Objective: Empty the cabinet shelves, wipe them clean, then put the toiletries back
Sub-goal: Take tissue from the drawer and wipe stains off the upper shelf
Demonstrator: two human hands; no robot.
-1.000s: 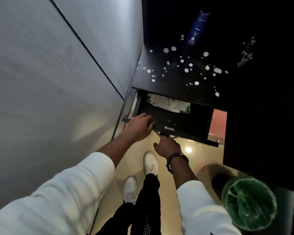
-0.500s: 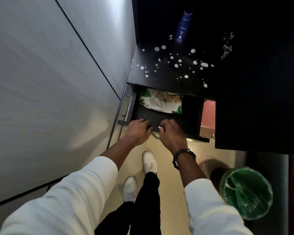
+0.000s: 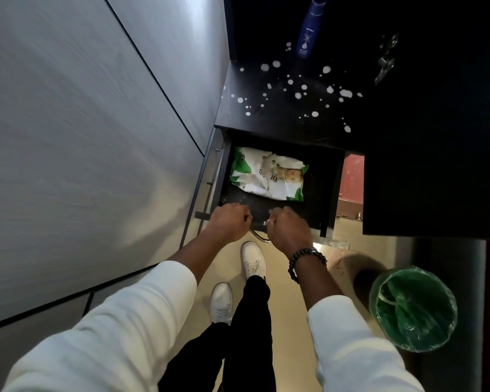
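On my left is the grey wall panel, close beside the drawer rail. My left hand has its grip curled over the front edge of the open drawer, and my right hand does the same just beside it, fingers wrapped around the metal handle that shows between my 2 hands. Inside the drawer the pack of baby wipes lies flat toward the back, not touching either hand.

Above it, the dark shelf is spattered with white droplets, and the blue Nivea lotion bottle stands upright at its back. Far right on the floor sits the bin with a green liner.

My worries from here: with both hands on the front, a hard tug could run the drawer off its rail or tilt it, sliding the wipes forward. Reaching for the bottle next, I could drag a white sleeve through the wet spots. The droplets may also drip into the drawer if I leave them.
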